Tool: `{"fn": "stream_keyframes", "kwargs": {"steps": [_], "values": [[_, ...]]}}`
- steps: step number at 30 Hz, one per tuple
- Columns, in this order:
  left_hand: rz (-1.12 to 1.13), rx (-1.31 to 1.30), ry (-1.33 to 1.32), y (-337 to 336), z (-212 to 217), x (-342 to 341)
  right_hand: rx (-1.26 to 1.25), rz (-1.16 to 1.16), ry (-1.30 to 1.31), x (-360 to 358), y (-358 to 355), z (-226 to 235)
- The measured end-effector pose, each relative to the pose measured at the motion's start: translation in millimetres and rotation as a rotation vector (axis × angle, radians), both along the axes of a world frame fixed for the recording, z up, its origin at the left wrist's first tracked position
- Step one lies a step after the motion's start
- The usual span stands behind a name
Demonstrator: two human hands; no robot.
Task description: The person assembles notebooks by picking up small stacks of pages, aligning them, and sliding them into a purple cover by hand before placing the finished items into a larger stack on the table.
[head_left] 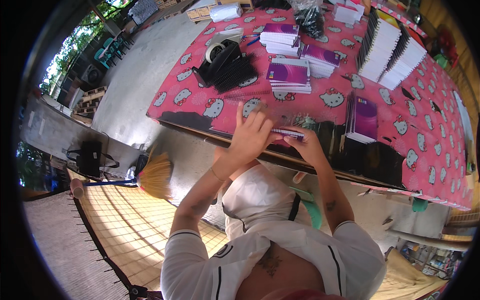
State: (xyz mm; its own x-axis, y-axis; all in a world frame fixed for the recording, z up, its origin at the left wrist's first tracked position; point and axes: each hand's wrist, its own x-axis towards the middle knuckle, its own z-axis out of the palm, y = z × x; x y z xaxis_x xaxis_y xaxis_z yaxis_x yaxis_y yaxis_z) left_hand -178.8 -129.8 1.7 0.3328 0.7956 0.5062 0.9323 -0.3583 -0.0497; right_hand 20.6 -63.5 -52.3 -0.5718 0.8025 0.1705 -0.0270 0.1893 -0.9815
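Note:
A small notebook is held edge-on at the near edge of the table, its spine edge turned up. My right hand is closed on its right end, thumb on the near side. My left hand is at its left end, the thumb by the notebook and the other fingers raised over the table. Those fingertips are smeared by motion, so I cannot make out what they pinch. Just beyond them lies a dark spiral binding coil. A heap of black coils lies beside a black tape dispenser.
Purple notebooks stand in stacks at the table's middle and right. Tall piles of bound notebooks rise at the back right. A bag of black coils lies at the far edge. A broom is at the left below the pink tablecloth.

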Motion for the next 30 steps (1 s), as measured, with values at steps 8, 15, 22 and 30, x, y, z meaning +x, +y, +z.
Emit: {"fn": "stream_keyframes", "kwargs": {"steps": [8, 15, 22, 30], "values": [[0.233, 0.084, 0.035, -0.8, -31.0, 27.4, 0.074, -0.031, -0.015, -2.3, 0.9, -7.9], [0.151, -0.237, 0.154, -19.6, -41.2, 45.7, 0.234, -0.053, 0.015, -3.0, 0.8, -10.9], [-0.098, 0.011, 0.009, -36.5, -87.6, 37.6, 0.135, -0.011, -0.004, -4.2, -1.2, -11.3], [0.035, 0.05, -0.218, -8.5, -26.3, 49.7, 0.123, -0.031, -0.004, -1.7, 0.1, -10.4]]}}
